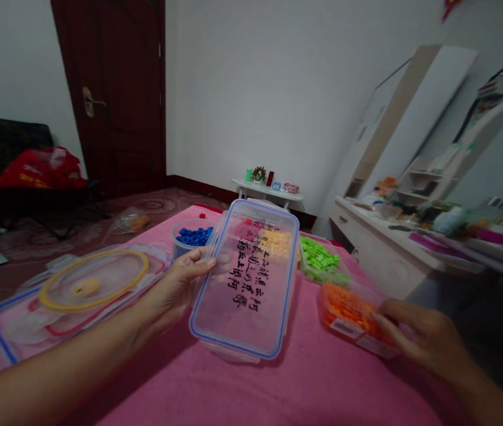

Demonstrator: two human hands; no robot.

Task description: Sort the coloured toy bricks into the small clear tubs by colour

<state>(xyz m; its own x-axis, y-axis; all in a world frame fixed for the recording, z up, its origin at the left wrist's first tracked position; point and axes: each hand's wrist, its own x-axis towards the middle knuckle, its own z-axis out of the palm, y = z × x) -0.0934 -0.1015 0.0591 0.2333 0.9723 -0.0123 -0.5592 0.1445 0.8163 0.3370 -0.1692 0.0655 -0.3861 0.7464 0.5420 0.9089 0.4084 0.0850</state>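
Observation:
My left hand (188, 279) is closed on the left edge of a clear plastic container lid (251, 319) with a blue seal and black handwritten characters. The lid is raised at a tilt above the pink cloth. Through it, a container of yellow pieces (278, 244) shows dimly. My right hand (420, 331) grips the right side of a clear plastic container (352, 331) holding orange pieces (353, 309). Behind that stands a container of green pieces (320, 255). A round tub (180, 249) with blue pieces (193, 236) is just beyond my left hand.
Several lids lie stacked at the left, a round one with a yellow ring (94, 306) on top. One small red piece (202, 216) lies near the far edge of the pink cloth (216, 390). A cluttered white dresser (380, 236) stands to the right.

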